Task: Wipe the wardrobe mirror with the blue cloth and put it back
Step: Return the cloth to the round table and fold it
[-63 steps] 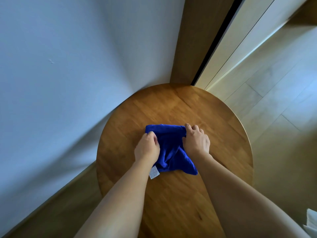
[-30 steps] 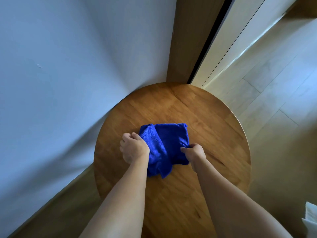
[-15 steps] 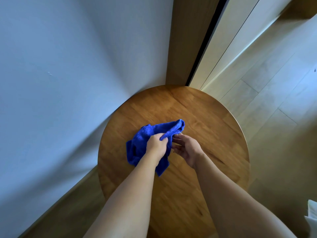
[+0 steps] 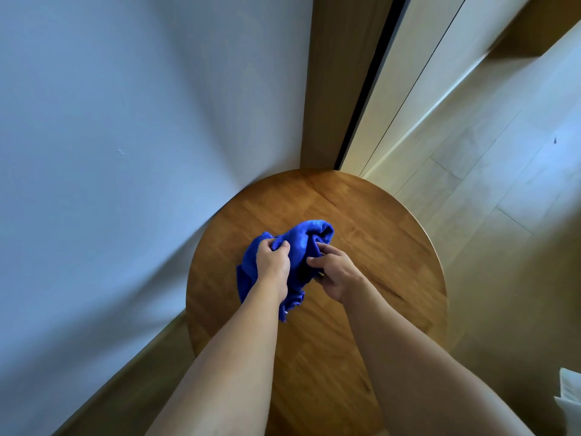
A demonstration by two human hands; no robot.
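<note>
Both hands, left [image 4: 273,262] and right [image 4: 334,272], grip the bunched blue cloth [image 4: 298,243] above the table [image 4: 393,247].

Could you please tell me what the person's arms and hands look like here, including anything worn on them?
Both forearms are bare as far as the frame shows, with no sleeve in view. The left hand and right hand carry no glove, and I can see no watch, bracelet or ring on either wrist or the visible fingers.

We see a round wooden table [image 4: 361,221] against a pale wall [image 4: 125,121]. Right of it lies light plank flooring [image 4: 503,184].
</note>
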